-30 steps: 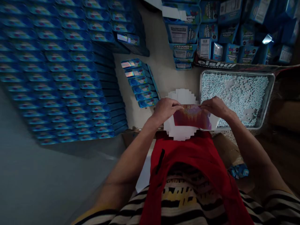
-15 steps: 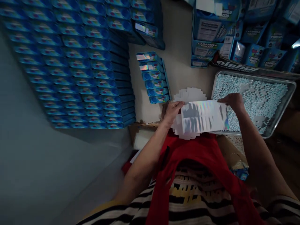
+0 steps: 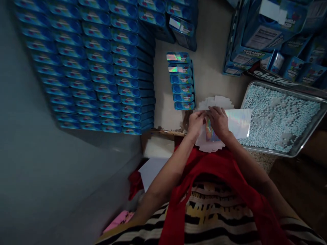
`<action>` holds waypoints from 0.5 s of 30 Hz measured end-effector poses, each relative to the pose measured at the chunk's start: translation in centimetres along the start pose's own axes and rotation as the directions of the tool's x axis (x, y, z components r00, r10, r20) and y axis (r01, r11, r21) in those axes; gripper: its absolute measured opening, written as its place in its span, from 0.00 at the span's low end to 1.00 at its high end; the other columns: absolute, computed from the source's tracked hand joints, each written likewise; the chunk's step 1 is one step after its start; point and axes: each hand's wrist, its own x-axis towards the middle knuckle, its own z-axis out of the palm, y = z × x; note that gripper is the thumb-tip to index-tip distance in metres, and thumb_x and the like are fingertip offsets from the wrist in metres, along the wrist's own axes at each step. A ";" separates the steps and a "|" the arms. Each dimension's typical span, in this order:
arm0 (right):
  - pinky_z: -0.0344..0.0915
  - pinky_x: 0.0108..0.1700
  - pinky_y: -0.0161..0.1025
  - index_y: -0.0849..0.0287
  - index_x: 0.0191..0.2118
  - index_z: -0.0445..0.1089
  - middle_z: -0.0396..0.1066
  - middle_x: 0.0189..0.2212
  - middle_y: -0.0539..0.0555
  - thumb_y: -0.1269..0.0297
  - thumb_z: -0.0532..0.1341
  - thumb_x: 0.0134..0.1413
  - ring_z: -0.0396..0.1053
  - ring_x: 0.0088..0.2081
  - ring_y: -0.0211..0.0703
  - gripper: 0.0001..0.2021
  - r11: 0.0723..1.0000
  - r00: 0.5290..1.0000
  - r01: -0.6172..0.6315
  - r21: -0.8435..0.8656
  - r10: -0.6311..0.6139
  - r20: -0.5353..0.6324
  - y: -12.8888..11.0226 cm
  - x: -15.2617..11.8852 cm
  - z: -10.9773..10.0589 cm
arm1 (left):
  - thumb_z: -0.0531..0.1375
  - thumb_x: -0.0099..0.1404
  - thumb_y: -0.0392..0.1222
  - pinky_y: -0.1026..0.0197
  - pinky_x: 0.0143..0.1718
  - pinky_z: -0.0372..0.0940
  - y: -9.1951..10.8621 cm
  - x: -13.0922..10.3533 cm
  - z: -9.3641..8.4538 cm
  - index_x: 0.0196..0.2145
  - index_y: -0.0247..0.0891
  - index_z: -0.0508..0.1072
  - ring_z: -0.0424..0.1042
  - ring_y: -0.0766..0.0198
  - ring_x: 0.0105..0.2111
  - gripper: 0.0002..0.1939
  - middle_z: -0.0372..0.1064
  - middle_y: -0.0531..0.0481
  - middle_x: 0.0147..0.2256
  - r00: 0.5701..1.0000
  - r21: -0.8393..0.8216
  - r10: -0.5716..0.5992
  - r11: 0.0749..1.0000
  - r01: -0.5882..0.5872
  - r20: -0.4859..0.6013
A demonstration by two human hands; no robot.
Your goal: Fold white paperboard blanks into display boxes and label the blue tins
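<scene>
A shiny holographic sheet (image 3: 238, 123) lies over a fanned pile of white papers (image 3: 209, 147) at the table's front edge. My left hand (image 3: 196, 123) pinches the sheet's left end. Right beside it, my right hand (image 3: 219, 122) is closed at the same end, its fingertips near those of my left hand and its palm over the sheet. What the right fingertips hold is too small to make out. Behind my hands stands a short row of blue boxes (image 3: 182, 88), the back two with shiny strips on them.
Stacked blue boxes (image 3: 97, 71) fill the left side. On the right sits a metal tray (image 3: 293, 154) of small pale blue pieces, with open display boxes (image 3: 260, 37) behind it. Loose white sheets (image 3: 153, 170) lie below the table edge.
My right hand has moved left from the sheet's right end to beside my left hand. The camera view has shifted, so the table's things appear farther right.
</scene>
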 end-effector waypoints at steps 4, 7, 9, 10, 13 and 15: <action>0.66 0.62 0.54 0.65 0.65 0.72 0.75 0.60 0.65 0.67 0.52 0.74 0.70 0.56 0.58 0.21 0.993 0.996 0.012 -0.116 -0.002 0.091 -0.3 -0.8 0.8 | 0.70 0.60 0.51 0.63 0.33 0.68 -0.3 0.0 0.5 0.34 0.36 0.82 0.74 0.63 0.30 0.13 0.76 0.51 0.27 0.996 0.046 0.064 0.997 -0.061 -0.058; 0.63 0.65 0.53 0.67 0.69 0.67 0.68 0.67 0.66 0.72 0.51 0.73 0.66 0.62 0.59 0.24 0.987 0.994 0.015 -0.160 0.002 0.109 -0.6 -2.4 1.3 | 0.69 0.62 0.50 0.63 0.35 0.69 -0.5 -0.2 1.0 0.33 0.37 0.82 0.74 0.62 0.32 0.13 0.77 0.51 0.28 0.990 0.068 0.105 0.993 -0.099 -0.093; 0.63 0.63 0.52 0.64 0.68 0.68 0.68 0.67 0.65 0.73 0.51 0.72 0.66 0.62 0.57 0.24 0.986 0.994 0.018 -0.165 0.001 0.112 -0.9 -3.5 1.3 | 0.69 0.61 0.50 0.63 0.36 0.69 -0.6 -0.4 0.9 0.32 0.37 0.82 0.74 0.63 0.32 0.12 0.77 0.51 0.28 0.988 0.086 0.115 0.991 -0.106 -0.105; 0.63 0.62 0.52 0.62 0.66 0.70 0.71 0.66 0.64 0.72 0.51 0.73 0.68 0.60 0.57 0.22 0.987 0.994 0.014 -0.162 0.004 0.108 -1.0 -3.9 1.1 | 0.69 0.61 0.50 0.63 0.36 0.68 -0.7 -0.5 0.8 0.33 0.37 0.81 0.74 0.63 0.32 0.12 0.77 0.52 0.28 0.987 0.096 0.116 0.990 -0.105 -0.109; 0.63 0.56 0.50 0.55 0.56 0.78 0.79 0.53 0.60 0.64 0.55 0.74 0.71 0.52 0.55 0.16 0.987 0.996 -0.009 -0.159 0.023 0.085 -1.3 -4.9 0.1 | 0.68 0.61 0.49 0.63 0.36 0.68 -0.7 -0.7 0.3 0.32 0.37 0.82 0.74 0.63 0.32 0.12 0.76 0.52 0.28 0.988 0.122 0.108 0.988 -0.095 -0.106; 0.62 0.52 0.49 0.54 0.48 0.80 0.80 0.45 0.58 0.60 0.57 0.74 0.71 0.48 0.54 0.13 0.986 0.996 -0.017 -0.169 0.032 0.082 -1.4 -5.2 -0.6 | 0.68 0.61 0.49 0.62 0.37 0.69 -0.5 -0.7 -0.1 0.33 0.36 0.82 0.74 0.62 0.32 0.12 0.77 0.51 0.28 0.990 0.130 0.107 0.987 -0.094 -0.097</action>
